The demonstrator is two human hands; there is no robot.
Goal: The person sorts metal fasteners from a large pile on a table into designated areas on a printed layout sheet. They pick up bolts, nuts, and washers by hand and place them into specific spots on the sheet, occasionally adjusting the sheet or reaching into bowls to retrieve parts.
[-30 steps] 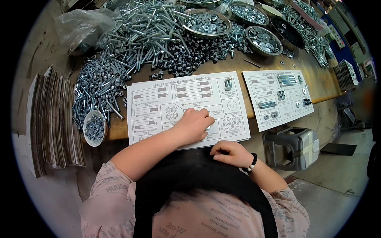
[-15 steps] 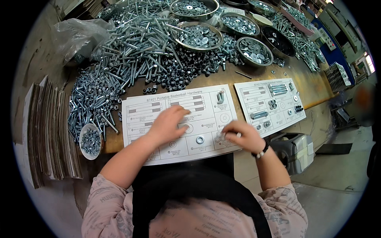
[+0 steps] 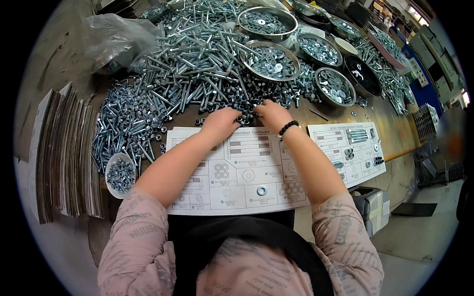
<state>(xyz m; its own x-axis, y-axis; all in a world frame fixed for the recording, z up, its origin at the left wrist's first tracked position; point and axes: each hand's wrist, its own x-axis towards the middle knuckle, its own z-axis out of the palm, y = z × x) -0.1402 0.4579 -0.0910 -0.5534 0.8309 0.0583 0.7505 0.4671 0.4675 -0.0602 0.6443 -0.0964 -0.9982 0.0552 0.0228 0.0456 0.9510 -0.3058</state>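
Both of my hands are at the near edge of a pile of dark-cored nuts, just beyond the far edge of a printed card. My left hand has its fingers bent down among the nuts. Beside it, my right hand also has its fingertips curled together at the nuts; what either pinches is too small to make out. On the card lies one silver flanged ring, above its lower edge. My forearms cover parts of the card.
A second card at the right carries bolts, nuts and washers. Loose bolts heap up behind. Metal bowls of washers stand at the back right. A white bowl of small nuts and stacked cardboard sheets are at the left.
Both hands have moved away from me, from over the near card to the nut pile beyond it. The view has shifted slightly. The ring remains on the card.
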